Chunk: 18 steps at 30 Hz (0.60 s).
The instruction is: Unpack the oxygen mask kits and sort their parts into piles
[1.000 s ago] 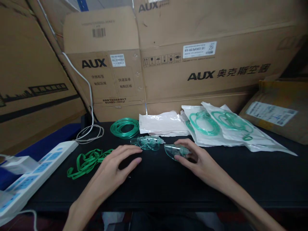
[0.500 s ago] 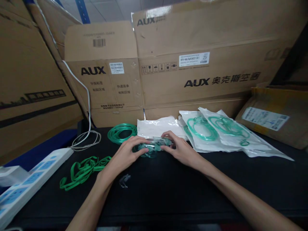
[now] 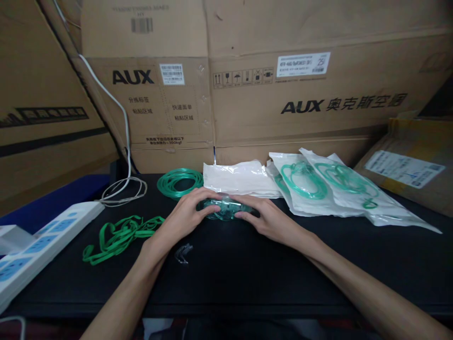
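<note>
At the middle of the black table, both hands cup a cluster of translucent green plastic that looks like oxygen masks (image 3: 226, 210). My left hand (image 3: 191, 210) grips its left side, thumb in front and fingers behind. On the opposite side, my right hand (image 3: 262, 212) does the same, its thumb at the lower right edge. Fingers hide part of the cluster, so the number of pieces cannot be told. Just behind my left hand lies a coil of green tubing (image 3: 173, 183). Small clear plastic pieces (image 3: 183, 253) rest nearer to me, right of my left forearm.
Green elastic straps (image 3: 120, 238) lie left of my left forearm. White packets (image 3: 240, 175) and bags with green tubing (image 3: 304, 182) line the back. A power strip (image 3: 67, 236) with a white cable (image 3: 128, 132) stands left; cardboard boxes (image 3: 247, 118) wall the rear, another box (image 3: 406, 165) right.
The view has tipped downward a little. My right fingers have moved left over the top of the green cluster, bringing both hands closer together. The straps, coil and bags stay in place.
</note>
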### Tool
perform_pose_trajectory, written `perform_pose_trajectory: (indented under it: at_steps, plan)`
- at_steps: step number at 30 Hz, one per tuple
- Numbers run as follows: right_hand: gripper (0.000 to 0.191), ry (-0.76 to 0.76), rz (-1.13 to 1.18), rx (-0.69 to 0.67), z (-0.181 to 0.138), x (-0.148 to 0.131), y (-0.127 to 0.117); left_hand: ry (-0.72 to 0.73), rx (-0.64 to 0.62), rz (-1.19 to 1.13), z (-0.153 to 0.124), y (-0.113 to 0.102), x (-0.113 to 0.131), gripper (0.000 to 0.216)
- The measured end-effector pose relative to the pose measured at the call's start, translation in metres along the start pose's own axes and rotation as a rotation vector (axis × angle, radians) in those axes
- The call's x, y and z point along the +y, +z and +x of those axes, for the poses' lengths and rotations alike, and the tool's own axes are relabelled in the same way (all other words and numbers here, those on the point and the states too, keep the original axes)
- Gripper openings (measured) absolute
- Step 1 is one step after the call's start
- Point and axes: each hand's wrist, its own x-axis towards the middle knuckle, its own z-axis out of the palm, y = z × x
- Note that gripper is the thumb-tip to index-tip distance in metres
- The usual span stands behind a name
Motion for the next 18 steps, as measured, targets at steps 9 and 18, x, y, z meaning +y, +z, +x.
perform_pose_trajectory:
  at_steps: [9, 18]
  plan:
    - [0.051, -0.062, -0.118, -0.051, 0.003, -0.006, 0.002, -0.045, 0.025, -0.011, -0.002, 0.0, 0.002, 0.024]
    - [0.047, -0.001, -0.29, 0.021, -0.005, -0.006, 0.014, 0.065, 0.021, 0.068, 0.0, 0.002, -0.006, 0.022]
